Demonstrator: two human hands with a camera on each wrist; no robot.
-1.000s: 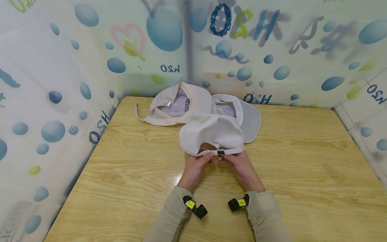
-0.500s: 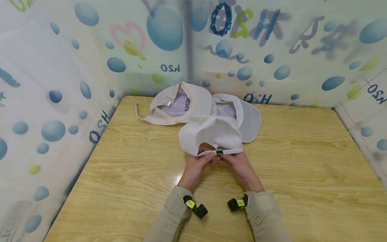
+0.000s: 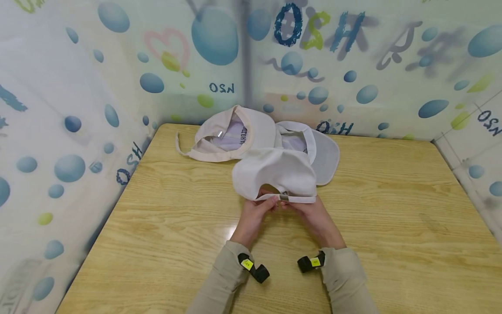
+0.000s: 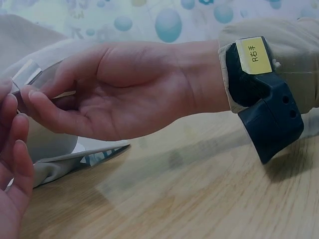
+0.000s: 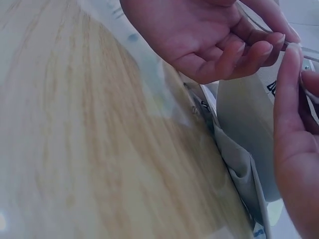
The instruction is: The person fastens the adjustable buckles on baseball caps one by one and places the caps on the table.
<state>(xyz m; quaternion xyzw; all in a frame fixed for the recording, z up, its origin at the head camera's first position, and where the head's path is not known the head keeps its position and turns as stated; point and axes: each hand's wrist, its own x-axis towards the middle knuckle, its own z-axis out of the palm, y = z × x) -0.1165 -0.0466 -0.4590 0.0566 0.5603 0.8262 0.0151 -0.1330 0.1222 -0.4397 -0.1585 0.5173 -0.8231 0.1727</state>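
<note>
A white baseball cap point(image 3: 274, 172) stands over the table's middle in the head view, its back opening turned toward me. My left hand point(image 3: 252, 216) pinches the adjuster strap left of the buckle, thumb on top. Just right of the buckle, my right hand point(image 3: 313, 218) pinches the strap from below. The metal buckle point(image 4: 27, 73) shows by the right hand's fingertips in the left wrist view, shiny and tilted. Fingertips of both hands nearly meet there. In the right wrist view, my left hand point(image 5: 194, 40) has its fingers curled at the strap's edge.
Behind the held cap lie a cream cap point(image 3: 260, 131), upturned with a loose strap end at its left, and another white cap point(image 3: 326, 159), brim to the right. They overlap near the back edge of the wooden table point(image 3: 392, 218). Printed wall sheets point(image 3: 333, 87) enclose it.
The strap's right end has shifted slightly right and down with my right hand over the last half second. The buckle has turned and looks lighter. The other caps stay put.
</note>
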